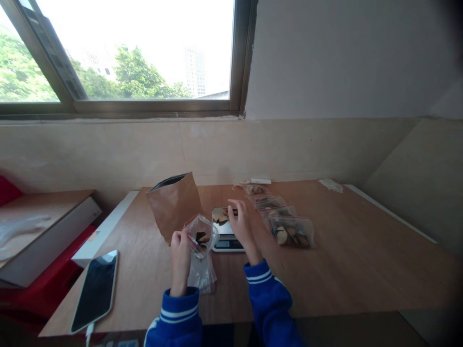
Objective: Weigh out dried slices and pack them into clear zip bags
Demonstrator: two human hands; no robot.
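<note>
Bagging is the step in hand, by my judgement: my left hand (pixel 180 248) is closed around the rim of a small clear zip bag (pixel 200 235), holding its mouth open toward one o'clock, and a few dark and tan dried slices already sit inside it. My right hand (pixel 240 222) hangs loosely curled over the kitchen scale (pixel 225 230), fingertips pinching at the slices (pixel 220 217) piled on its pan at about eleven o'clock from the wrist; whether a piece is actually between the fingers I cannot tell.

As I read it, the next move calls for a clean pinch of the slices, a short carry to nine o'clock, and a drop through the bag's mouth without letting the rim sag.

Counting what lies about: one scale, straight ahead at twelve o'clock from my body. One brown paper pouch (pixel 175 205), standing open-topped just behind the held bag at eleven o'clock. Filled zip bags (pixel 291 232) lie in an overlapping row at two o'clock from the scale; I make out three, perhaps four, since the far ones blur together. More empty clear bags (pixel 202 275) lie flat under my left wrist, number unclear. One phone (pixel 96 289) lies face up at nine o'clock near the table (pixel 361 260) edge, with a cable at its near end. One small white strip (pixel 260 181) lies at the far edge, and one crumpled scrap (pixel 330 184) well off at two o'clock.
</note>
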